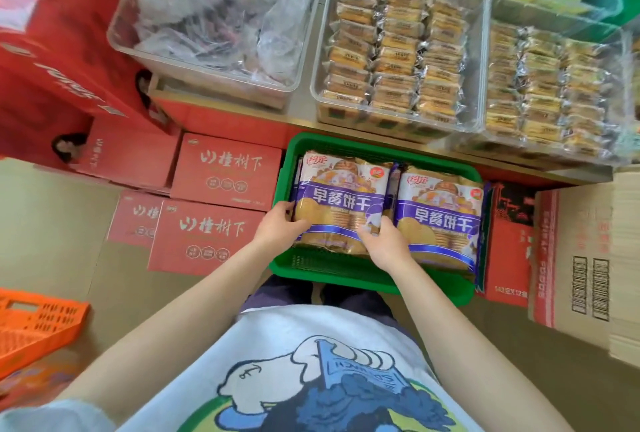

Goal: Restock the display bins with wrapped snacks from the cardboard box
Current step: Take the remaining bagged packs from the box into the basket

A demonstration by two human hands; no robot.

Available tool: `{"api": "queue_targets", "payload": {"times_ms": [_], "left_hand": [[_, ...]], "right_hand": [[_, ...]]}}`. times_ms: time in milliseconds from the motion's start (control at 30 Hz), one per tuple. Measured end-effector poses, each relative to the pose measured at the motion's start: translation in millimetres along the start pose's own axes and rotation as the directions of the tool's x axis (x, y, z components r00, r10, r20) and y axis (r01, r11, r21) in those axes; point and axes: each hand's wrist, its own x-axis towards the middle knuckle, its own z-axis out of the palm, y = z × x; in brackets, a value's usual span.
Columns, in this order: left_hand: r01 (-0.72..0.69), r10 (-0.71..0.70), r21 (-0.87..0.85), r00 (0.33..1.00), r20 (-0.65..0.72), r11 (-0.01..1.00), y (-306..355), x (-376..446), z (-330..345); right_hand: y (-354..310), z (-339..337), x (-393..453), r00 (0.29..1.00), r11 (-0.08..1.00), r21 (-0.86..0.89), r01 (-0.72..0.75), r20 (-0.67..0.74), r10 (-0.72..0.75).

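A green plastic basket [349, 277] sits low in front of me, holding two rows of purple biscuit packs. My left hand [282, 227] grips the left edge of the left biscuit pack [343, 196]. My right hand [384, 244] holds the same pack at its lower right corner. A second biscuit pack [440, 220] lies beside it on the right. Above, on the shelf, a clear display bin [479, 61] is filled with rows of small wrapped snacks. A cardboard box [575, 258] stands at the right.
Another clear bin [623, 92] of wrapped snacks sits at the far right, and a clear bin [221, 16] with crumpled plastic at the left. Red cartons [221, 172] are stacked on the floor to the left. An orange crate [34, 324] lies at lower left.
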Motion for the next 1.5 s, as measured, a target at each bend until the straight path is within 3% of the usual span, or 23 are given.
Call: {"api": "queue_targets", "payload": {"times_ms": [200,433,533,567,600,633,667,733,767,833,900,1100,1367,1500], "left_hand": [[-0.108,0.111,0.032,0.990,-0.093,0.994,-8.0,0.4,-1.9],[-0.108,0.112,0.048,0.990,-0.088,0.993,-13.1,-5.4,2.8],[0.042,-0.031,0.148,0.997,-0.075,0.988,-11.9,-9.7,-1.0],[0.136,-0.130,0.123,0.990,-0.053,0.983,-12.0,-13.1,-2.3],[0.252,-0.252,-0.012,0.968,0.018,0.968,-14.4,-14.5,-1.3],[0.377,-0.354,-0.221,0.925,0.140,0.899,-14.1,-17.1,-0.2],[0.502,-0.413,-0.425,0.864,0.288,0.753,-14.7,-17.2,1.9],[0.622,-0.365,-0.665,0.782,0.505,0.412,-13.3,-18.3,6.6],[0.620,-0.308,-0.737,0.781,0.544,0.270,-10.8,-16.2,10.4],[0.570,-0.237,-0.819,0.806,0.542,0.063,-6.5,-7.5,20.2],[0.518,-0.255,-0.854,0.822,0.510,-0.039,-6.5,0.8,27.7],[0.411,-0.233,-0.911,0.890,0.391,0.038,-10.5,-2.9,42.8],[0.360,-0.198,-0.929,0.920,0.339,0.084,-8.7,-0.5,42.0],[0.359,-0.203,-0.915,0.925,0.322,0.182,-9.9,-3.5,38.7]], "right_hand": [[1.5,3.0,-3.3,0.996,0.991,0.096,0.092,-0.022,-0.091],[0.9,3.8,4.0,1.000,0.998,0.060,0.014,0.025,-0.016],[3.2,3.1,-4.8,0.965,0.978,-0.046,-0.205,0.155,0.210],[3.3,3.2,-9.4,0.929,0.952,-0.018,-0.306,0.212,0.303],[4.5,4.4,-13.0,0.892,0.913,0.084,-0.399,0.268,0.365],[6.4,6.4,-14.9,0.859,0.836,0.262,-0.482,0.327,0.393],[7.0,9.4,-15.9,0.830,0.685,0.475,-0.552,0.393,0.396],[5.7,19.9,-15.4,0.801,0.257,0.767,-0.588,0.505,0.322],[3.1,26.3,-13.8,0.808,0.099,0.824,-0.558,0.512,0.291],[-1.4,36.7,-8.5,0.843,-0.088,0.886,-0.456,0.461,0.277],[-1.0,42.0,-4.4,0.872,-0.141,0.919,-0.368,0.394,0.289],[9.7,55.5,2.0,0.920,-0.128,0.944,-0.304,0.326,0.219],[9.1,54.0,1.9,0.926,-0.166,0.941,-0.295,0.325,0.192],[13.2,55.5,2.1,0.931,-0.131,0.942,-0.308,0.327,0.164]]}}
